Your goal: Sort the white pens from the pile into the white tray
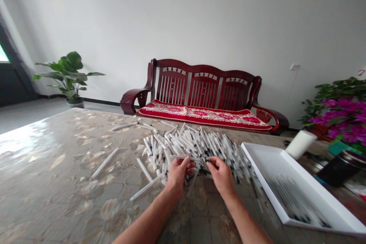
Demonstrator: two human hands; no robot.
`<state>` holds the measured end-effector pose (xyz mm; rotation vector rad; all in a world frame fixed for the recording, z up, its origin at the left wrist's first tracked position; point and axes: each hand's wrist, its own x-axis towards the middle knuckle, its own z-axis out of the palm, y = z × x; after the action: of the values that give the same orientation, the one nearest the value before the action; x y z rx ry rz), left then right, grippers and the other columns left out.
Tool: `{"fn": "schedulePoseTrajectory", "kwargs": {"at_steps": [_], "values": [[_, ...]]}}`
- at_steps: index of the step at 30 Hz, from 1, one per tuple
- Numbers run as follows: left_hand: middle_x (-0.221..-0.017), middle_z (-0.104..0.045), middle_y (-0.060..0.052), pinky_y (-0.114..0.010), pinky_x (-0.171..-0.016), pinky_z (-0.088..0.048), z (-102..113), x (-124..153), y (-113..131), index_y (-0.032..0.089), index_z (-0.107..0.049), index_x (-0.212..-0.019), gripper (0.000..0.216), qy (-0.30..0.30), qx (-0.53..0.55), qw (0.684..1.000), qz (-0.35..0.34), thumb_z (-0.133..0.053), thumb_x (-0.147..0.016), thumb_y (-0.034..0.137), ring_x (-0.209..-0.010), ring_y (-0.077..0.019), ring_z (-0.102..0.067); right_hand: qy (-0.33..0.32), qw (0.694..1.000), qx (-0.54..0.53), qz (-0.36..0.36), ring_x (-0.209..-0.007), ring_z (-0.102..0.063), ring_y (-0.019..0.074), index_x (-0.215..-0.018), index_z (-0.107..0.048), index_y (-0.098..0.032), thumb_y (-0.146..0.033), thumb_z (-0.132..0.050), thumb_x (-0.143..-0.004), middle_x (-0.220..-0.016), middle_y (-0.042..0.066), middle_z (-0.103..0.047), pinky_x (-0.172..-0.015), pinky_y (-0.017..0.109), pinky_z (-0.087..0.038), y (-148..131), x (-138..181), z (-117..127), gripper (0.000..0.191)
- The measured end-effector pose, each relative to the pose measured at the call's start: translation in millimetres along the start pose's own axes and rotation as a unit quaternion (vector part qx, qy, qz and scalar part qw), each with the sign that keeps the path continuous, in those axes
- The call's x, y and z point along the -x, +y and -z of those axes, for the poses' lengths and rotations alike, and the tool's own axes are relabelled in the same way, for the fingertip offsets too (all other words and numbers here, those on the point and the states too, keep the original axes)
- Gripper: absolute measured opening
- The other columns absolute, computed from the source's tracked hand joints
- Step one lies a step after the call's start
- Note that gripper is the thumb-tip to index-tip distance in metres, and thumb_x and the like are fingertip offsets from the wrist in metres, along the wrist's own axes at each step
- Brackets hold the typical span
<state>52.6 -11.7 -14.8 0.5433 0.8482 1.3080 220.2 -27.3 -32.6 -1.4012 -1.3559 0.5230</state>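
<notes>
In the head view, my left hand (176,173) pinches a slim translucent pen (175,156) between thumb and fingers, held nearly level and pointing right. My right hand (222,175) is closed just to the right of it, its thumb and forefinger together on a small dark piece (207,159) near the pen's end. Whether that piece touches the pen I cannot tell. Behind both hands spreads a big loose pile of white translucent pens (185,139), some with black ends. A single pen (143,190) lies beside my left wrist.
A white shallow box (323,188) with several dark-tipped pens in it stands at the right. Beyond it are a white roll (301,145), a black cup (341,167) and purple flowers (345,118). One pen (105,162) lies apart at left. A wooden bench (204,87) stands behind the table (65,198).
</notes>
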Motion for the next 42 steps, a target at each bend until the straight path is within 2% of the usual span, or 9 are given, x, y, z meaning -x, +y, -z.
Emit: {"fn": "schedulePoseTrajectory", "kwargs": {"at_steps": [4, 10, 24, 28, 31, 34, 37, 40, 42], "values": [[-0.072, -0.072, -0.002, -0.019, -0.049, -0.051, -0.3, 0.6, -0.3, 0.015, -0.063, -0.08, 0.033, -0.004, -0.012, 1.0, 0.005, -0.088, -0.065, 0.032, -0.062, -0.0139, -0.07, -0.015, 0.991, -0.123, -0.05, -0.076, -0.071, 0.0243, -0.091, -0.072, -0.019, -0.044, -0.071, -0.076, -0.085, 0.007, -0.077, -0.072, 0.036, -0.056, 0.7, 2.3, -7.3, 0.029], [-0.073, -0.072, -0.002, -0.018, -0.049, -0.051, 0.4, 0.5, -1.1, 0.016, -0.064, -0.08, 0.035, -0.01, -0.025, 1.0, 0.004, -0.089, -0.064, 0.033, -0.062, -0.0136, -0.07, -0.009, 0.988, -0.145, -0.049, -0.078, -0.071, 0.0238, -0.091, -0.075, -0.018, -0.044, -0.072, -0.075, -0.085, 0.008, -0.077, -0.075, 0.035, -0.056, -2.7, 5.5, -10.2, 0.031], [-0.066, -0.071, 0.001, -0.02, -0.047, -0.049, -0.1, -0.5, -3.4, 0.016, -0.063, -0.08, 0.05, -0.026, -0.04, 0.999, -0.009, -0.093, -0.05, 0.043, -0.057, -0.0139, -0.068, 0.019, 0.997, -0.067, -0.02, -0.078, -0.071, 0.025, -0.086, -0.074, -0.019, -0.044, -0.067, -0.075, -0.083, 0.008, -0.076, -0.076, 0.035, -0.054, -8.4, 6.8, -10.3, 0.028], [-0.065, -0.071, 0.0, -0.02, -0.048, -0.049, -0.4, 0.2, -3.3, 0.016, -0.063, -0.08, 0.054, -0.034, -0.037, 0.999, -0.016, -0.093, -0.048, 0.047, -0.057, -0.014, -0.067, 0.014, 0.999, 0.017, 0.031, -0.079, -0.07, 0.0233, -0.086, -0.071, -0.021, -0.044, -0.059, -0.083, -0.082, 0.008, -0.075, -0.074, 0.031, -0.051, -13.2, 9.3, -9.0, 0.026], [-0.063, -0.07, 0.0, -0.021, -0.047, -0.048, -1.7, 1.4, -4.4, 0.015, -0.062, -0.079, 0.057, -0.035, -0.034, 0.999, -0.021, -0.093, -0.045, 0.049, -0.056, -0.0137, -0.066, 0.015, 0.992, 0.106, 0.069, -0.071, -0.066, 0.0215, -0.08, -0.065, -0.022, -0.047, -0.046, -0.091, -0.074, 0.007, -0.071, -0.066, 0.028, -0.046, -17.9, 11.1, -8.4, 0.034], [-0.061, -0.07, 0.0, -0.021, -0.047, -0.048, -2.8, 2.6, -5.4, 0.015, -0.062, -0.077, 0.057, -0.038, -0.035, 0.998, -0.025, -0.093, -0.043, 0.05, -0.055, -0.0137, -0.065, 0.009, 0.987, 0.152, 0.059, -0.059, -0.061, 0.0199, -0.071, -0.058, -0.023, -0.053, -0.036, -0.095, -0.062, 0.005, -0.065, -0.056, 0.027, -0.039, -19.9, 12.3, -8.3, 0.044], [-0.062, -0.07, 0.0, -0.021, -0.048, -0.048, -3.5, 3.2, -5.5, 0.016, -0.063, -0.076, 0.055, -0.044, -0.039, 0.998, -0.021, -0.093, -0.045, 0.049, -0.055, -0.0138, -0.065, -0.013, 0.989, 0.141, 0.038, -0.056, -0.06, 0.0191, -0.072, -0.058, -0.024, -0.056, -0.031, -0.097, -0.061, 0.004, -0.064, -0.055, 0.027, -0.038, -21.9, 13.3, -7.3, 0.048], [-0.063, -0.07, 0.0, -0.021, -0.048, -0.047, -4.5, 4.6, -5.5, 0.016, -0.063, -0.076, 0.053, -0.041, -0.043, 0.998, -0.013, -0.092, -0.046, 0.049, -0.056, -0.0139, -0.065, -0.022, 0.991, 0.117, 0.058, -0.066, -0.063, 0.0188, -0.081, -0.061, -0.023, -0.054, -0.034, -0.098, -0.071, 0.004, -0.068, -0.061, 0.026, -0.042, -25.1, 13.9, -6.3, 0.045], [-0.062, -0.07, 0.0, -0.021, -0.047, -0.047, -5.3, 6.1, -5.7, 0.016, -0.063, -0.076, 0.053, -0.035, -0.046, 0.998, -0.011, -0.091, -0.046, 0.049, -0.056, -0.014, -0.065, -0.016, 0.99, 0.122, 0.073, -0.066, -0.061, 0.0183, -0.079, -0.059, -0.023, -0.054, -0.037, -0.097, -0.07, 0.003, -0.066, -0.061, 0.025, -0.041, -26.2, 13.5, -6.4, 0.042]]}}
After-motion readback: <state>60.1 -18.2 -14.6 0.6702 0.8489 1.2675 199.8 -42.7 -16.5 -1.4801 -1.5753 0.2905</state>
